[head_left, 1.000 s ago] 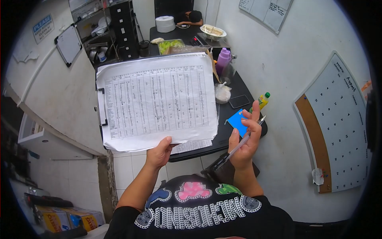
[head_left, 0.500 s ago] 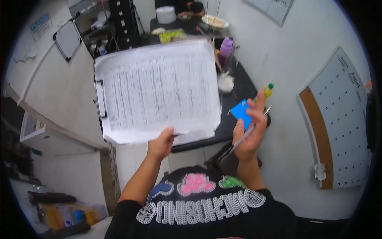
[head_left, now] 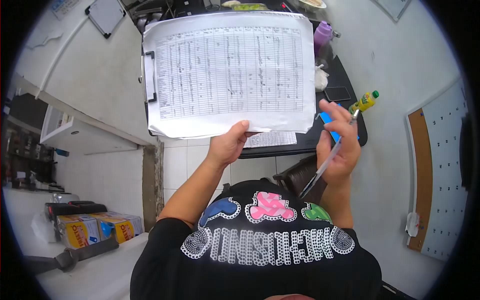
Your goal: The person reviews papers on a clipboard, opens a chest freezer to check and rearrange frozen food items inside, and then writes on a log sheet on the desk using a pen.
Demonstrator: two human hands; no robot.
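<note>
My left hand (head_left: 229,143) grips the lower edge of a clipboard (head_left: 145,82), thumb on top, holding it up over the table. A stack of paper sheets (head_left: 232,75) is clamped under its metal clip; the top one bears a printed grid filled with handwritten marks. To the right of the sheets is my right hand (head_left: 341,145), its fingers curled around a pen (head_left: 327,161). The pen slants, lower end toward my shirt. Behind that hand lies a blue item (head_left: 327,120), partly hidden. Another printed sheet (head_left: 272,139) shows below the clipboard on the table.
On the black table (head_left: 345,75) are a purple bottle (head_left: 322,32), a phone (head_left: 337,93), a white crumpled bag (head_left: 320,78) and a yellow bottle with a green cap (head_left: 364,102). A brown chair (head_left: 300,179) stands below. A calendar board (head_left: 442,170) hangs on the right wall.
The view has tilted down, so the table and clipboard appear higher and farther right. Both hands keep their holds; the pen now slants with its lower end nearer my shirt.
</note>
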